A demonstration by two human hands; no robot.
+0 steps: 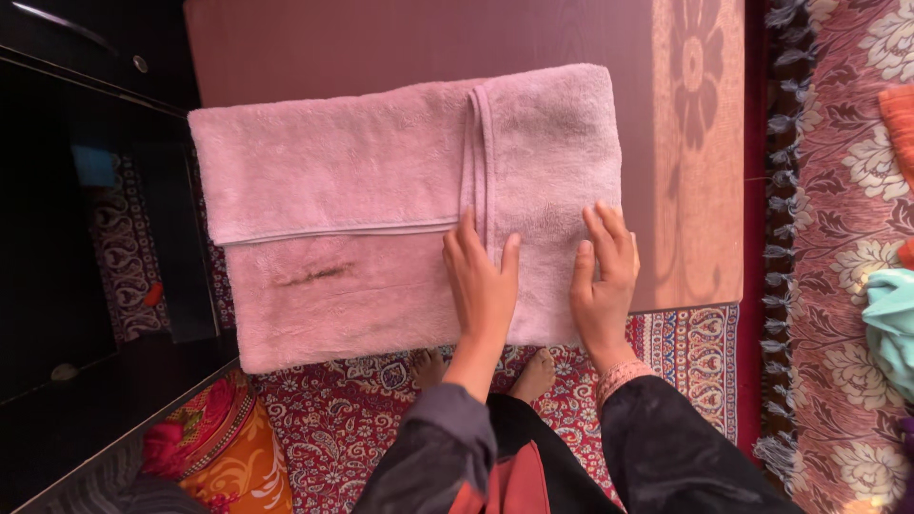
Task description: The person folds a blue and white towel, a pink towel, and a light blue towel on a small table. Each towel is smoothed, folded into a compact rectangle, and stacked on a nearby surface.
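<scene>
A pink terry towel (381,209), folded into a wide rectangle, lies on the brown tabletop (400,43) and covers most of it from the left edge across, its near side hanging slightly past the tabletop's near edge. One folded flap crosses it lengthwise, and a hemmed end runs down near the right third, so several layers are stacked there. A dark smudge (314,276) marks the lower left part. Both hands lie flat on the towel's near right portion, palms down and fingers spread, with nothing pinched in either grip: the left hand (481,286) rests just beside the hemmed end, the right hand (605,281) near the towel's right edge. Judging by the flat palms, they press the layers down so the fold stays smooth and in place. The right strip of the tabletop carries a pale floral pattern (695,67). Below the near edge are the person's bare feet (533,373) on a red patterned carpet (333,419); well apart, to the right, a turquoise cloth (890,324) lies on a pink floral rug (838,238).
</scene>
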